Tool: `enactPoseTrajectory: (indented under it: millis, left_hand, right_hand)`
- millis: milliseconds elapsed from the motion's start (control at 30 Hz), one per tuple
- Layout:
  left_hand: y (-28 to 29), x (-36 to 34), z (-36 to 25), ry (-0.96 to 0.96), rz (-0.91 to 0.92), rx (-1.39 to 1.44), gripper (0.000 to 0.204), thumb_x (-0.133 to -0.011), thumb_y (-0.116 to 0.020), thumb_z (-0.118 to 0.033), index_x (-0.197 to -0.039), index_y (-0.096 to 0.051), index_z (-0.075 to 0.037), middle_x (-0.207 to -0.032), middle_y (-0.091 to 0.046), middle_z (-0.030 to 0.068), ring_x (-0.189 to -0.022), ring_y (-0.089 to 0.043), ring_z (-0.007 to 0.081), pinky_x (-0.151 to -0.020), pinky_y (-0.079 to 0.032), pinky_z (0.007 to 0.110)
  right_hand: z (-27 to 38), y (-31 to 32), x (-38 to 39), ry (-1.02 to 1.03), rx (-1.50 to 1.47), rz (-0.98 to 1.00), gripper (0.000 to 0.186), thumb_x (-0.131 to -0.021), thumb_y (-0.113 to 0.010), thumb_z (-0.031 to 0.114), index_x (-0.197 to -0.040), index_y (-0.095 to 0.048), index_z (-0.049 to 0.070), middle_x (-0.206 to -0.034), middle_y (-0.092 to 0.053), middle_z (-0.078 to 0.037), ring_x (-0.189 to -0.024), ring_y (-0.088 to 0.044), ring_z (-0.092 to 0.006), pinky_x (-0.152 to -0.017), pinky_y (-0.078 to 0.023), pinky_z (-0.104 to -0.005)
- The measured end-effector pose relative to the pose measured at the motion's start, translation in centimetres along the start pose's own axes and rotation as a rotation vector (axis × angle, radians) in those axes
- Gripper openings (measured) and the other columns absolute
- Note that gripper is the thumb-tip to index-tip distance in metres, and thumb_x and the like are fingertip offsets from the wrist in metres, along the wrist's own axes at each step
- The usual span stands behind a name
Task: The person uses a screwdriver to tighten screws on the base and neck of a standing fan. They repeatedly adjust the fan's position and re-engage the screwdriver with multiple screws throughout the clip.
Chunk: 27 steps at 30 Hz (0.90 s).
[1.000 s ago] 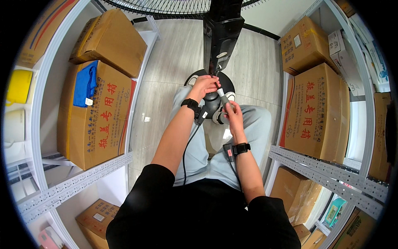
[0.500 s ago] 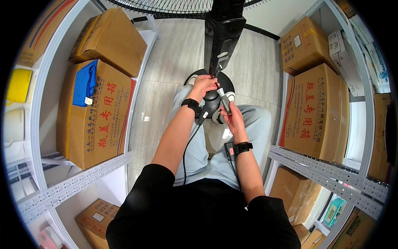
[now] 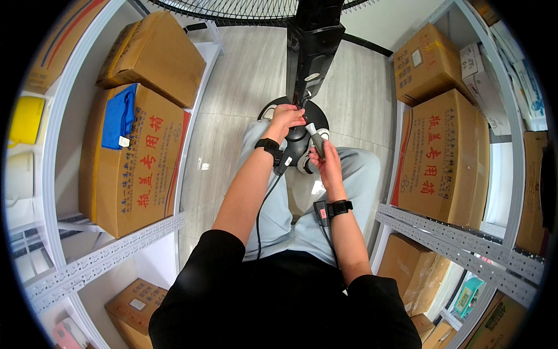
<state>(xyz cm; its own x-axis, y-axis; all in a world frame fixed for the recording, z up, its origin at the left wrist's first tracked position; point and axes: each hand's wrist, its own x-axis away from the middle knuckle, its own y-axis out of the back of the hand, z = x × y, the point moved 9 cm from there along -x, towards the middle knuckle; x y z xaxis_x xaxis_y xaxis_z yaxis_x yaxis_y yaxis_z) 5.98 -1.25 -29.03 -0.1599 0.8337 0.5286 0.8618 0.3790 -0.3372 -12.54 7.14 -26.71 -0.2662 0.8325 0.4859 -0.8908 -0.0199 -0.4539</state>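
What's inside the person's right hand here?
The right hand holds a slim grey-and-white tool. Its white end and part of its grey body show; the part covered by the grip cannot be seen.

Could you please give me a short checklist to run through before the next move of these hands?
1. Tool in hand: ok; the right hand holds the grey-and-white tool, its white end toward the fan stand.
2. Left hand in position: ok; the left hand is at the foot of the black fan stand.
3. Tool tip seated on anything: cannot tell; the spot by the left fingers is too small and dark.
4. Wristbands worn: ok; left wristband and right wristband both circle the wrists.
5. Blue cloth out of the way: ok; it lies on a carton at left, apart from both hands.
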Motion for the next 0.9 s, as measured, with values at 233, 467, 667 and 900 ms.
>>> enactPoseTrajectory:
  millis: [233,467,667,900]
  left_hand:
    - [-0.6,0.3,-0.1,0.023,0.102,0.115,0.022,-0.082,-0.069,-0.005,-0.095,-0.055,0.005,-0.085,-0.064,0.0142,-0.072,-0.067,0.0242,-0.068,-0.059,0.035]
    - [-0.4,0.8,-0.1,0.038,0.060,-0.091,0.024,-0.078,-0.075,-0.007,-0.091,-0.057,0.003,-0.080,-0.063,0.0120,-0.066,-0.064,0.0201,-0.065,-0.059,0.033]
    - [-0.7,0.4,0.0,0.021,0.122,-0.016,0.024,-0.079,-0.073,-0.005,-0.094,-0.058,0.005,-0.084,-0.064,0.0132,-0.071,-0.066,0.0220,-0.066,-0.059,0.033]
    - [-1.5,1.4,-0.2,0.127,0.184,0.058,0.019,-0.084,-0.070,-0.014,-0.095,-0.059,-0.002,-0.092,-0.066,0.0119,-0.086,-0.067,0.0220,-0.075,-0.057,0.032]
  right_hand:
    - [-0.7,0.3,-0.6,-0.045,-0.038,0.036,0.040,-0.101,-0.041,0.037,-0.118,-0.054,0.003,-0.097,-0.067,-0.011,-0.072,-0.064,-0.0124,-0.059,-0.052,-0.0209]
    - [-0.8,0.0,-0.4,0.004,0.044,0.021,0.037,-0.102,-0.040,0.032,-0.124,-0.051,0.005,-0.101,-0.066,-0.010,-0.074,-0.064,-0.0123,-0.061,-0.052,-0.0219]
    - [-0.1,0.0,-0.4,0.029,-0.010,0.024,0.039,-0.102,-0.041,0.033,-0.126,-0.049,0.004,-0.102,-0.064,-0.010,-0.076,-0.064,-0.0121,-0.061,-0.052,-0.0218]
    - [-0.1,0.0,-0.5,0.012,-0.047,0.031,0.040,-0.102,-0.042,0.032,-0.127,-0.049,0.002,-0.103,-0.064,-0.010,-0.078,-0.065,-0.0123,-0.061,-0.053,-0.0213]
